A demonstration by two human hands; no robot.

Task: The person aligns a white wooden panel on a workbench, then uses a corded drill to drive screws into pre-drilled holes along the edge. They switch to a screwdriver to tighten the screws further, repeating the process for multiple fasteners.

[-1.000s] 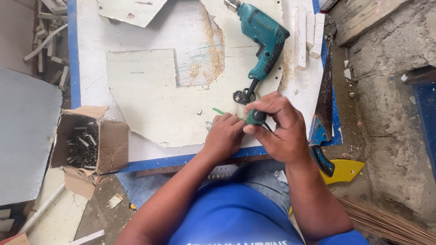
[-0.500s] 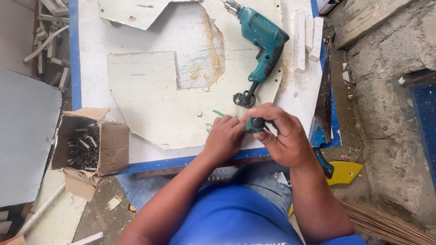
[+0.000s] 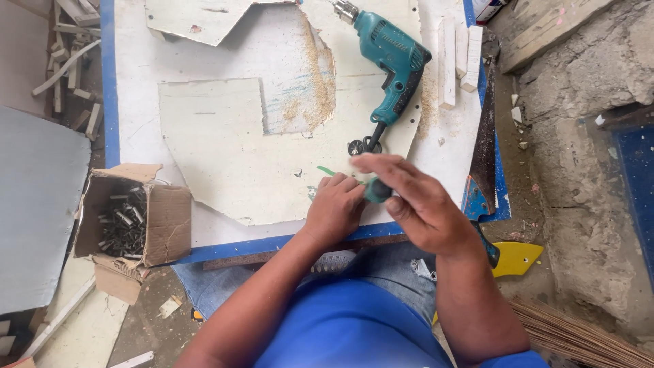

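Landmark: white work board [image 3: 225, 41] with blue edging, seen from above.

1. Left hand [image 3: 334, 208]: rests at the near edge of the board, fingers curled together, fingertips against a small dark green cylindrical piece [image 3: 377, 191]. Whether it pinches the piece cannot be told.
2. Right hand [image 3: 419, 204]: at the near edge of the board, just right of the left hand. Thumb and fingers are clamped on the green piece, upper fingers stretched flat over it.
3. Green piece: above the near edge of the board, between the 2 hands, mostly hidden by them.
4. Thin green strip [image 3: 325, 170]: lies on the board just beyond the left hand.
5. Teal electric drill [image 3: 392, 54]: lies on the far right part of the board, chuck pointing away, cord end near the right hand's fingertips.
6. Pale sheet offcut [image 3: 218, 136]: flat on the board's middle, sawdust beside it.
7. 2 white wooden strips [image 3: 447, 61]: on the board, right of the drill.
8. Handsaw [image 3: 485, 150]: along the board's right edge, blue handle nearest the person.
9. Open cardboard box [image 3: 133, 221]: off the board's near left corner, holding dark metal fasteners.
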